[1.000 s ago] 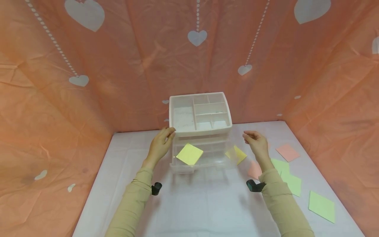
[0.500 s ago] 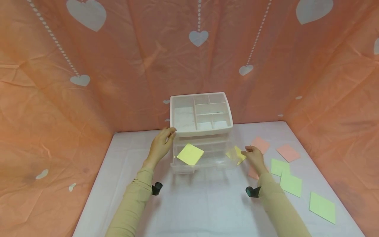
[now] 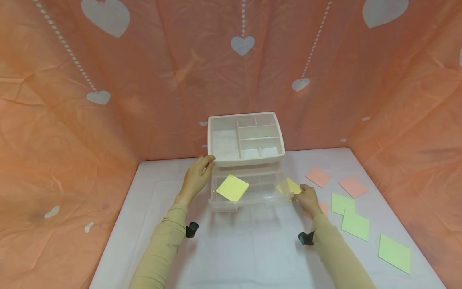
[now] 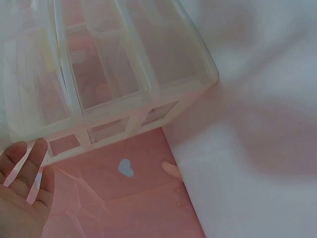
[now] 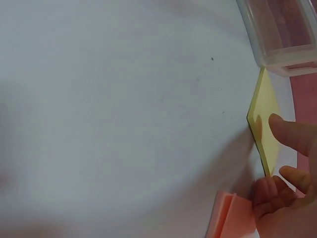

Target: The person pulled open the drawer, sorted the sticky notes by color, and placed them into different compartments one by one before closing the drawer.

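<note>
A white plastic organizer (image 3: pixel 246 163) has a clear drawer (image 3: pixel 254 196) pulled out at its front. Inside the drawer lies a yellow sticky-note pad (image 3: pixel 232 188). My left hand (image 3: pixel 196 178) rests its fingertips at the organizer's front left corner; in the left wrist view its fingers (image 4: pixel 35 158) touch the side frame. To the right, my right hand (image 3: pixel 308 199) is at a second yellow sticky-note pad (image 5: pixel 266 119) on the table, partly seen through the drawer's corner. The thumb is over that pad's face, and the other fingers are bent by its near corner, without a visible pinch.
Pink sticky-note pads (image 3: pixel 318 177) and green ones (image 3: pixel 355 224) are spread along the table's right side. Another pink pad (image 5: pixel 237 215) sits just under my right hand. The organizer's top tray (image 3: pixel 225 140) has several compartments. An orange curtain (image 3: pixel 173 80) encloses the table.
My right hand has come down and toward me, from beside the organizer to the yellow pad on the table. The left hand has stayed at the organizer's corner.
</note>
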The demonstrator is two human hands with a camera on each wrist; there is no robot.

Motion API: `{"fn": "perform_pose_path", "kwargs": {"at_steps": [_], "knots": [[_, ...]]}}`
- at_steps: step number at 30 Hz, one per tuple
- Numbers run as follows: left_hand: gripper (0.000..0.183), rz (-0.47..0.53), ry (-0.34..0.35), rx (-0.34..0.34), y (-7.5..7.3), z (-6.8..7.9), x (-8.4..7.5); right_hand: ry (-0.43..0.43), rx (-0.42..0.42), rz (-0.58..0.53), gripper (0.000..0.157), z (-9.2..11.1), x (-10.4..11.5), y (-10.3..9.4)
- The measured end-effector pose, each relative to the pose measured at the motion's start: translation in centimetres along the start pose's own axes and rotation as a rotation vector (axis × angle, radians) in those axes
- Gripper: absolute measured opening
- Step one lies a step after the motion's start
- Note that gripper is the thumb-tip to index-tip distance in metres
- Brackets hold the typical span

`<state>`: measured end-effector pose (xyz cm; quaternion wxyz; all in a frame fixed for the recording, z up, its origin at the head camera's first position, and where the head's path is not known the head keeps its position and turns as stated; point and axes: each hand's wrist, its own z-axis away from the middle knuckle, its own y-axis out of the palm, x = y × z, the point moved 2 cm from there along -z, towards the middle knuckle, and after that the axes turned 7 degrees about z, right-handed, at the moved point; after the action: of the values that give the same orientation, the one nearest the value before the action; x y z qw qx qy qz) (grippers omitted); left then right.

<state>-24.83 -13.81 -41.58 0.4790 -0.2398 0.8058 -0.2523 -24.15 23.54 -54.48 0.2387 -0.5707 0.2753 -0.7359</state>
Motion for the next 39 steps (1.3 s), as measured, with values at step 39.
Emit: {"fn": "perform_pose_path", "kwargs": {"at_steps": [39], "knots": [[0.023, -0.004, 0.007, -0.01, 0.0, 0.0, 0.0, 0.095, -0.151, -0.088, 0.034, 1.0, -1.5, -1.8]]}}
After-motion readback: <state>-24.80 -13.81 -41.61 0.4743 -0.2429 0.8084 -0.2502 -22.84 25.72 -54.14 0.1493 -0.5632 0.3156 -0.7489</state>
